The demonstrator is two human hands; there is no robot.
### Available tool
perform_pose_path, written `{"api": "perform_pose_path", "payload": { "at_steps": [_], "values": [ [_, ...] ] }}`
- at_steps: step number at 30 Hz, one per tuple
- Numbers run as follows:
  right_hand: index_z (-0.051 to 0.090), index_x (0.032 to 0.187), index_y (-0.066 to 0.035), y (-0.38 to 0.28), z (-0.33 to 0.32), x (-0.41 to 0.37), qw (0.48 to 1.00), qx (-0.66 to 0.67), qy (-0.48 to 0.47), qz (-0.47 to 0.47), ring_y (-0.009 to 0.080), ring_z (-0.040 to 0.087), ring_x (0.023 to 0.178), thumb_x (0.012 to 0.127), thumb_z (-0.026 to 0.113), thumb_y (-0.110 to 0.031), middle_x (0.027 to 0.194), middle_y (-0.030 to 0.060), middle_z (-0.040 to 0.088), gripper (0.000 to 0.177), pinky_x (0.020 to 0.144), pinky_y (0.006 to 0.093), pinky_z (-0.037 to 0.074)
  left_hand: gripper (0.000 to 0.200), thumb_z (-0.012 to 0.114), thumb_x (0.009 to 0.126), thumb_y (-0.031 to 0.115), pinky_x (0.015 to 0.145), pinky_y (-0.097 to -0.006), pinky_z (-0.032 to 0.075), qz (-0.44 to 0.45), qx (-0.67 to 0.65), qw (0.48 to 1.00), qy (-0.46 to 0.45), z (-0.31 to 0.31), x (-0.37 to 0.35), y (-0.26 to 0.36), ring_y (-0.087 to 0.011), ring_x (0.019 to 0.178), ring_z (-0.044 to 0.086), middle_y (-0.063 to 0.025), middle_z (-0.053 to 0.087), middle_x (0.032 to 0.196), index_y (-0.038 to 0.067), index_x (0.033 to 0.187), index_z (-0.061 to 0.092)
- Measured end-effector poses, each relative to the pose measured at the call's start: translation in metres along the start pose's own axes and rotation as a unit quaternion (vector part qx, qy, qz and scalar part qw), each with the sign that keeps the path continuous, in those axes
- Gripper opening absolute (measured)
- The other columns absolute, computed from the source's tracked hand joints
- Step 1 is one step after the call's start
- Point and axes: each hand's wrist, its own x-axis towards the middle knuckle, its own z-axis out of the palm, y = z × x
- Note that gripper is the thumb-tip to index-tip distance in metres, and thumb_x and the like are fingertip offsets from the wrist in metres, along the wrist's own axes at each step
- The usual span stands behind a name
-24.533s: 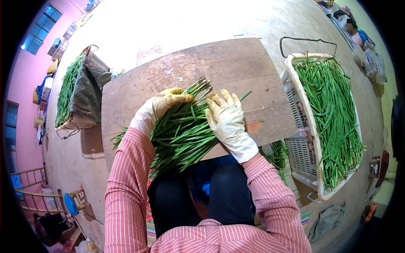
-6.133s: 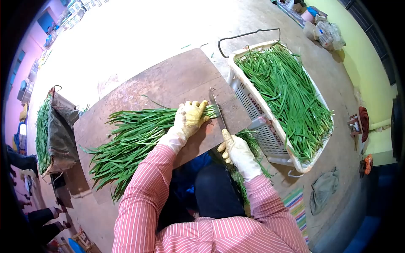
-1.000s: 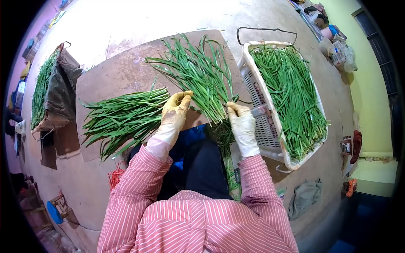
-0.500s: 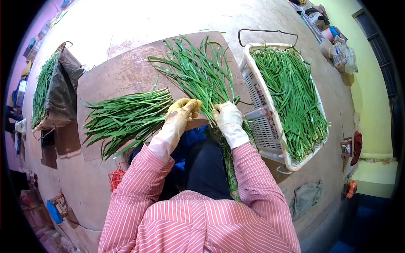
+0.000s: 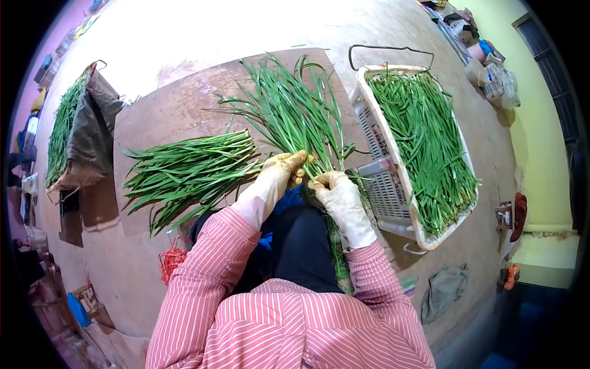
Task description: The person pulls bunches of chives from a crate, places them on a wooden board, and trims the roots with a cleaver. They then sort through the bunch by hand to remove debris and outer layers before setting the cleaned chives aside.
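Both hands wear pale gloves with yellow, soiled fingers. My left hand [image 5: 284, 171] is closed around the lower stalks of a loose bunch of long green leaves [image 5: 292, 107], which fans out over the board. Just to its right, my right hand [image 5: 335, 187] pinches the stalk ends of the same bunch; its fingertips are partly hidden. Left of my hands lies a pile of green stalks [image 5: 190, 169], leaves pointing left and stalk ends towards my left hand. The brown board [image 5: 166, 111] is under both.
A white plastic basket [image 5: 384, 200] full of green stalks stands at the right. On the left is another container of greens with a dark cloth [image 5: 89, 132] over its side. Red string [image 5: 172, 259] and a grey-green cloth [image 5: 444, 292] lie lower down.
My left hand has moved right onto the stalks of the loose bunch. My right hand has dropped slightly towards the stalk ends.
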Motion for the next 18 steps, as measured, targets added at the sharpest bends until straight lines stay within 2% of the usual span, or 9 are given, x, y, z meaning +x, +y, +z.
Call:
{"api": "perform_pose_path", "payload": {
  "at_steps": [1,3,4,9,11,14,16,17,18],
  "values": [
    [0.07,0.093,-0.003,0.001,-0.003,0.001,1.0,0.001,0.003,0.001,0.0207,0.067,0.075,0.086,0.072,-0.021,0.085,0.01,0.069,0.02,0.07,0.0321,0.052,0.03,0.062,0.097,0.033,0.052,-0.0224,0.043,-0.001,0.002,1.0,-0.002,-0.002,0.0,-0.004,-0.0073,0.053,0.053,0.0033,0.06,0.066,0.005,0.103,0.07],
    [0.068,0.099,-0.002,-0.022,-0.011,-0.001,0.961,0.227,-0.112,0.108,0.0098,0.06,0.07,0.09,0.071,-0.021,0.083,0.0025,0.068,0.021,0.064,0.0243,0.048,0.027,0.061,0.098,0.027,0.052,-0.0218,0.042,0.009,0.068,0.998,0.012,0.003,-0.012,-0.008,-0.0074,0.056,0.054,0.0028,0.061,0.069,0.003,0.105,0.07],
    [0.065,0.103,-0.002,-0.017,-0.005,0.001,0.941,0.309,-0.093,0.102,0.0031,0.054,0.068,0.092,0.07,-0.02,0.084,-0.0016,0.066,0.022,0.061,0.0189,0.043,0.026,0.062,0.097,0.026,0.051,-0.0215,0.041,0.001,0.04,0.999,0.007,0.004,-0.017,-0.009,-0.0074,0.056,0.054,0.0024,0.062,0.072,0.003,0.106,0.07],
    [0.067,0.1,-0.001,-0.001,0.001,-0.008,0.913,0.38,-0.095,0.118,0.0034,0.054,0.069,0.093,0.069,-0.022,0.082,-0.0005,0.066,0.021,0.064,0.0186,0.043,0.027,0.063,0.096,0.027,0.052,-0.0202,0.041,0.02,0.066,0.997,-0.024,0.005,-0.029,0.004,-0.0061,0.056,0.053,0.0026,0.063,0.073,0.003,0.106,0.071],
    [0.068,0.096,0.0,-0.002,-0.001,-0.02,0.965,0.238,-0.026,0.11,0.0054,0.055,0.069,0.093,0.067,-0.025,0.081,0.0002,0.067,0.025,0.064,0.0203,0.043,0.027,0.063,0.097,0.027,0.053,-0.0196,0.041,0.073,0.04,0.996,-0.032,0.002,-0.031,0.013,-0.0052,0.056,0.052,0.003,0.063,0.072,0.002,0.106,0.071],
    [0.07,0.088,0.002,0.021,-0.02,-0.042,0.99,0.043,0.039,0.129,0.0153,0.059,0.069,0.09,0.066,-0.034,0.076,0.0085,0.066,0.036,0.066,0.0296,0.047,0.035,0.059,0.099,0.027,0.059,-0.0217,0.045,0.106,-0.009,0.994,-0.028,-0.012,-0.03,0.027,-0.0054,0.065,0.053,-0.0044,0.069,0.097,-0.003,0.116,0.065],
    [0.069,0.089,0.002,0.075,-0.031,-0.054,0.983,-0.087,0.06,0.151,0.0322,0.065,0.074,0.088,0.066,-0.036,0.078,0.0198,0.067,0.038,0.073,0.0409,0.051,0.037,0.058,0.1,0.027,0.059,-0.0229,0.046,0.133,-0.023,0.989,-0.052,-0.027,-0.03,0.032,-0.0061,0.068,0.054,-0.0059,0.069,0.102,-0.004,0.118,0.063],
    [0.07,0.092,0.001,0.091,-0.042,-0.059,0.956,-0.266,0.024,0.123,0.0356,0.066,0.085,0.087,0.066,-0.034,0.09,0.0205,0.069,0.035,0.079,0.0424,0.052,0.037,0.057,0.1,0.027,0.061,-0.0239,0.046,0.13,-0.026,0.989,-0.061,-0.031,-0.032,0.034,-0.0063,0.069,0.054,-0.006,0.069,0.104,-0.004,0.12,0.062],
    [0.07,0.097,0.0,0.104,-0.045,-0.067,0.948,-0.3,0.063,0.082,0.036,0.066,0.09,0.088,0.066,-0.031,0.095,0.0203,0.069,0.032,0.082,0.0427,0.051,0.037,0.058,0.1,0.027,0.061,-0.0239,0.047,0.128,-0.029,0.99,-0.06,-0.032,-0.033,0.034,-0.0063,0.069,0.054,-0.0056,0.068,0.103,-0.003,0.12,0.062]
  ]
}}
